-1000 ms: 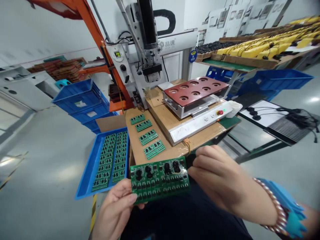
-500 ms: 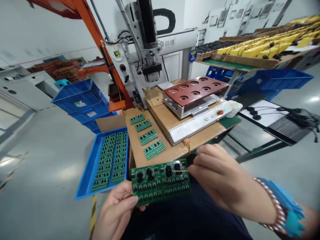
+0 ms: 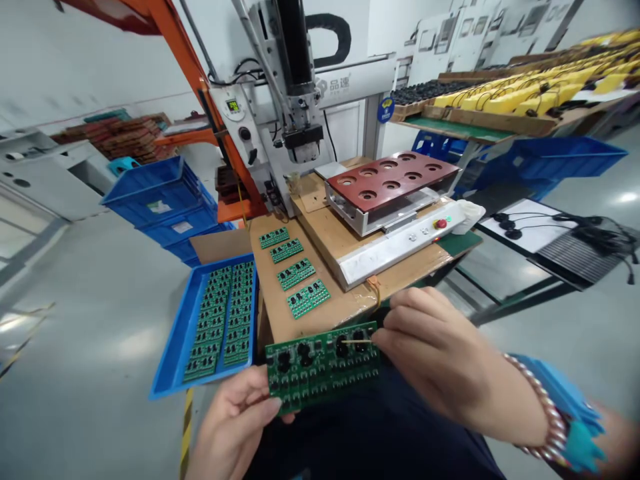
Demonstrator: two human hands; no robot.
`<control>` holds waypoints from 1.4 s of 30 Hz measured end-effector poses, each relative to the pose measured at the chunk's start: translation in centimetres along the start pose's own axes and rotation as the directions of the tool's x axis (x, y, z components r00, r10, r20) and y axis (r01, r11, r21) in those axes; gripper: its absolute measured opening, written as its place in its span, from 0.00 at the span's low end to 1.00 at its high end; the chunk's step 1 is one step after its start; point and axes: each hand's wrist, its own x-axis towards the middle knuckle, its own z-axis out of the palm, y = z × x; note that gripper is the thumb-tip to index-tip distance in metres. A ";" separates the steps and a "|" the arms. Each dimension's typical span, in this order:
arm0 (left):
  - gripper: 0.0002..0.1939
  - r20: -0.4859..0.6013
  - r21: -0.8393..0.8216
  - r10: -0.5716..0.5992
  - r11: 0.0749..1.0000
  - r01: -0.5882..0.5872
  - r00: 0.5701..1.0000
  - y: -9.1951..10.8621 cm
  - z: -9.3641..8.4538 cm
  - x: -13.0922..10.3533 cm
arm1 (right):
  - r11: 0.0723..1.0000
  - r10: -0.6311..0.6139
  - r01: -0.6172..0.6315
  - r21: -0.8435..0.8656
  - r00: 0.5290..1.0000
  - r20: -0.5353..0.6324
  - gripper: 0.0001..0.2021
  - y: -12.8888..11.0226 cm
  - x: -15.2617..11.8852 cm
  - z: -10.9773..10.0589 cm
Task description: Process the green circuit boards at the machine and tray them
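My left hand [image 3: 245, 417] grips the lower left corner of a green circuit board [image 3: 320, 380], thumb on top and fingers beneath. Black round blobs sit along the upper half of the board, and rows of small parts run below them. In my right hand [image 3: 435, 360] a thin wooden stick [image 3: 356, 341], like a toothpick, is pinched between the fingertips. Its tip lies at one of the black blobs right of the board's middle; whether it touches cannot be made out. A beaded bracelet and a blue band circle my right wrist.
Several similar boards [image 3: 309, 299] lie in a line on the brown bench. A blue tray [image 3: 173, 357] at left holds two columns of boards. Behind stands a machine with a red-brown fixture plate [image 3: 400, 175] and a white control panel [image 3: 390, 252]. Stacked blue bins [image 3: 150, 193] stand farther left.
The board in my left hand has shifted slightly right and down. The stick's tip has moved slightly left relative to the blobs, still pinched in my right hand.
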 end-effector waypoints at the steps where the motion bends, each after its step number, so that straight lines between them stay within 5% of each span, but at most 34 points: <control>1: 0.07 0.000 -0.007 0.000 1.000 0.000 1.000 0.0 0.0 0.0 | 1.000 -0.002 0.002 -0.002 1.000 -0.004 0.09 0.0 0.0 0.0; 9: 0.05 -0.036 -0.003 0.009 1.000 -0.009 0.999 -0.2 0.2 0.0 | 1.000 0.022 -0.022 -0.003 0.999 -0.023 0.08 -0.2 0.2 -0.4; 18: 0.03 0.058 0.032 -0.030 0.999 0.028 0.998 0.0 -0.6 0.4 | 0.999 0.053 -0.053 0.002 0.999 -0.003 0.09 -0.1 -0.3 -0.4; 32: 0.06 -0.063 -0.086 -0.070 0.994 0.065 0.996 0.3 1.3 0.0 | 1.000 0.015 -0.015 0.014 1.000 -0.004 0.10 -0.6 -0.1 -0.8; 42: 0.06 0.078 -0.121 -0.107 0.986 0.116 0.991 -0.1 1.3 0.3 | 0.999 -0.037 0.036 0.030 0.998 0.044 0.11 -0.9 1.1 0.9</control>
